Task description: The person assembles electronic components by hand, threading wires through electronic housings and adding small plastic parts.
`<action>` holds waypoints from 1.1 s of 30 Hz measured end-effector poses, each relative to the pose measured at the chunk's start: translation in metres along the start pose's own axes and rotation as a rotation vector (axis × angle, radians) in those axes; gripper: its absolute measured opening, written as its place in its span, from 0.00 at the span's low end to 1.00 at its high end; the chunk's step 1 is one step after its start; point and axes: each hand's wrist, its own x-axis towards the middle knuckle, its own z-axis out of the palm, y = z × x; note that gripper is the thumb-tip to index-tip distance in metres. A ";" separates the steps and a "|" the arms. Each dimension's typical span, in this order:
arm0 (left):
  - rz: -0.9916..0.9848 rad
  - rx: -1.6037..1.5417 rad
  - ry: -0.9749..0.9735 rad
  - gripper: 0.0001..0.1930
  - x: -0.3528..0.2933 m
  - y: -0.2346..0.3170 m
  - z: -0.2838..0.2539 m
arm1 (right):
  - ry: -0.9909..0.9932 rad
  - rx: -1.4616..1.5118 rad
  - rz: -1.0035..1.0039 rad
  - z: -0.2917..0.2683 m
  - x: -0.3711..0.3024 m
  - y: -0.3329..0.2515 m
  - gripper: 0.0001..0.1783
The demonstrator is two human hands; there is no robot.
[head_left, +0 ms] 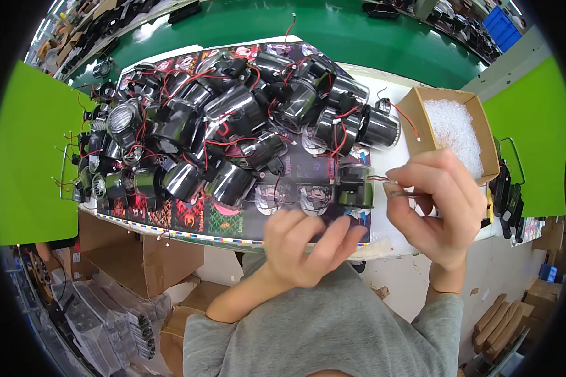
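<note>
A black cylindrical part (356,186) with a clear rim lies on the printed sheet in front of me. From its right side a short dark and red wire (377,178) runs to my right hand (439,207), whose thumb and fingertips are pinched on the wire's end. The fingers cover whatever else is in that pinch. My left hand (308,246), slightly blurred, hovers by the sheet's near edge, just below the part. Its fingers are loosely bent and apart, with nothing visible in them.
Many similar black cylinders (233,113) with red wires are heaped across the left and middle of the printed sheet (283,173). A cardboard box (492,147) of small clear pieces stands at the right. Lime-green panels (38,157) flank the table; cartons (173,254) sit below.
</note>
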 end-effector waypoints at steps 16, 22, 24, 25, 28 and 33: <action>-0.692 -0.825 -0.376 0.12 0.008 -0.006 0.039 | 0.165 0.277 0.465 0.010 -0.025 0.027 0.06; -0.662 -0.721 -0.385 0.12 0.007 -0.006 0.044 | 0.164 0.666 0.667 0.010 -0.043 0.030 0.14; -0.657 -0.730 -0.382 0.12 0.008 -0.006 0.045 | 0.052 0.685 0.701 0.009 -0.056 0.033 0.17; -0.663 -0.751 -0.364 0.12 0.005 -0.007 0.047 | -0.007 0.671 0.757 0.009 -0.060 0.033 0.16; -0.639 -0.758 -0.316 0.12 0.001 -0.008 0.051 | -0.134 0.607 0.752 0.017 -0.063 0.033 0.14; -0.503 -0.657 -0.230 0.14 0.006 -0.004 0.049 | -0.211 0.489 0.723 0.022 -0.049 0.020 0.14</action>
